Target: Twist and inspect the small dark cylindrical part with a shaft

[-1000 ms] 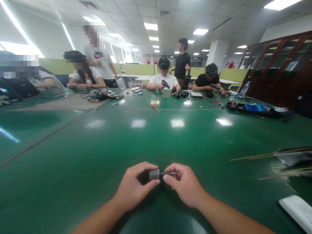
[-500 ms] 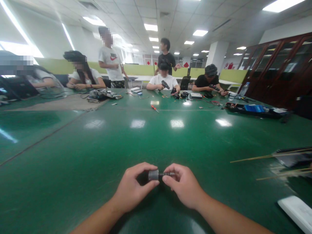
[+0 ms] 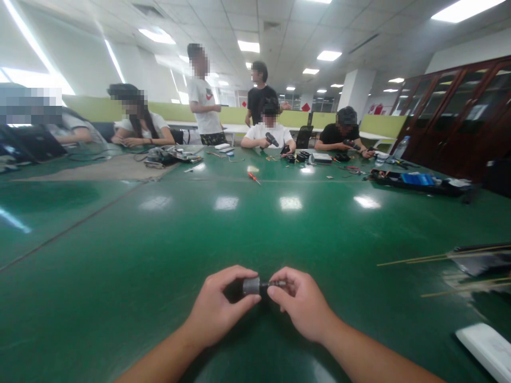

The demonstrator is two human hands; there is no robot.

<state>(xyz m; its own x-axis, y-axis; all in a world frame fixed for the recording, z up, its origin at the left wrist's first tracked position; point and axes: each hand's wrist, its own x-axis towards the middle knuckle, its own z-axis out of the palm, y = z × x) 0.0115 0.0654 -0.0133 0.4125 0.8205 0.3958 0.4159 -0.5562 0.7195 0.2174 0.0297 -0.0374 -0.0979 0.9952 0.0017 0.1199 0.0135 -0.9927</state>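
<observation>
Low in the middle of the head view, both hands hold one small part, a grey cylinder (image 3: pixel 251 286) with a dark stepped shaft (image 3: pixel 277 284) out of its right side. The thumb and forefinger of my left hand (image 3: pixel 219 300) close round the cylinder from the left. On the other side, my right hand (image 3: pixel 300 299) pinches the shaft between thumb and fingers. The part lies level, just above the green tabletop (image 3: pixel 191 239). What kind of part it is I cannot make out.
An orange screwdriver (image 3: pixel 254 177) lies farther off. To the right are thin yellowish rods (image 3: pixel 415 259), a white case (image 3: pixel 489 346) and a black tray (image 3: pixel 423 182). Across the table, a seated person holds a drill (image 3: pixel 272 139); several other people sit or stand nearby.
My hands and the part have hardly moved; the right fingers have shifted very slightly on the shaft. In the background, the standing person in white has moved right.
</observation>
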